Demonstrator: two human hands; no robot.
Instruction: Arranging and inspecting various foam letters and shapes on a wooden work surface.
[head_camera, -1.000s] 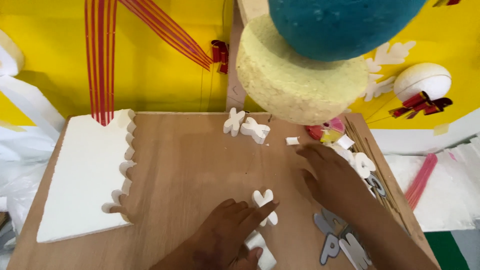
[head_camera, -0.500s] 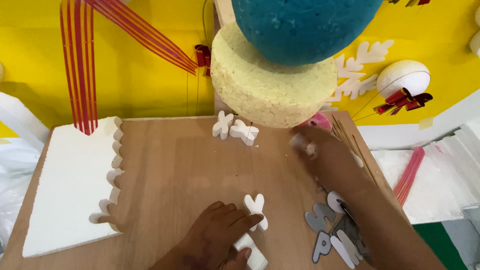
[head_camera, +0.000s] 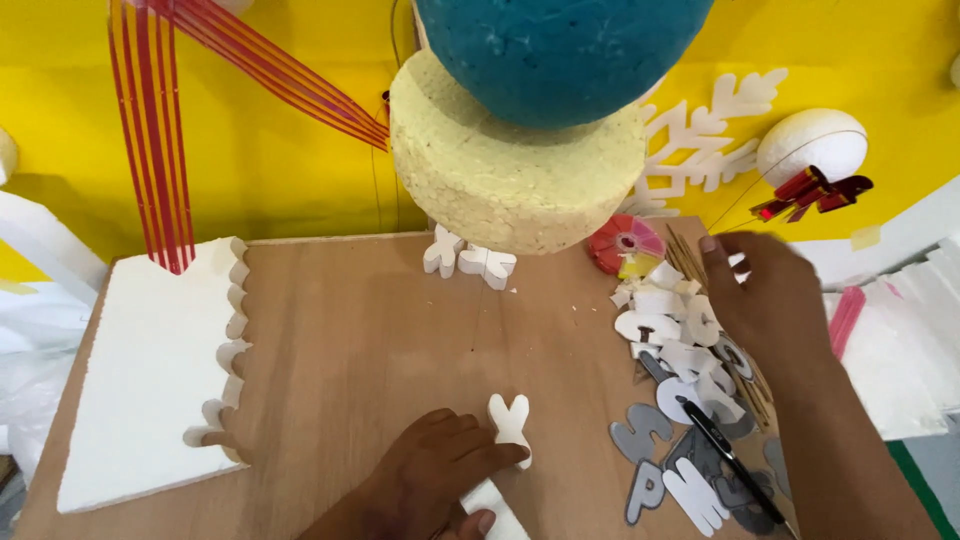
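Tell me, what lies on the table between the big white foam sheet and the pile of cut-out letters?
In the head view, mostly bare wood, plus the left hand touching a small white foam cut-out.

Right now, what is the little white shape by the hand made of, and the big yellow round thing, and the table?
The white shape under the left hand looks like foam: matte, thick, with soft cut edges. The yellow disc looks like foam too, painted perhaps; its surface is rough and pitted. The table seems to be wood or plywood: pale brown, smooth, with faint grain.
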